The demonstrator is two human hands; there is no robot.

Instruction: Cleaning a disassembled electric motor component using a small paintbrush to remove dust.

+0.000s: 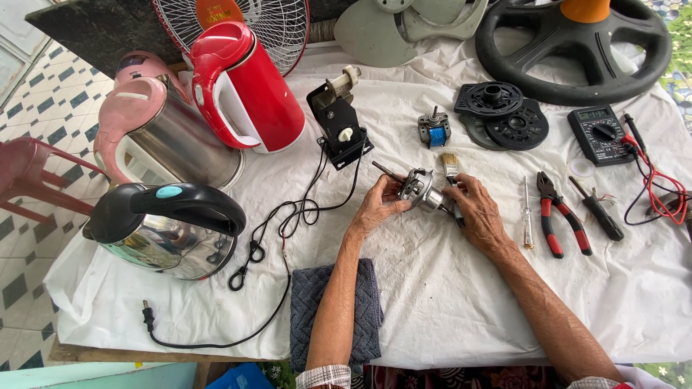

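Note:
My left hand (376, 207) grips a small silver fan motor (419, 190) with a thin shaft sticking out to the upper left. My right hand (477, 213) holds a paintbrush (450, 167) by its handle, bristles pointing away from me, right beside the motor. Both hands are over a white cloth (447, 288) that covers the table.
Three kettles stand at left: red (245, 90), pink and steel (162, 133), black and steel (169, 227). A black switch box (340, 122) trails a cord (274, 230). Pliers (562, 216), screwdrivers (528, 216), multimeter (600, 135), fan base (573, 50) lie right. A grey towel (367, 302) lies near me.

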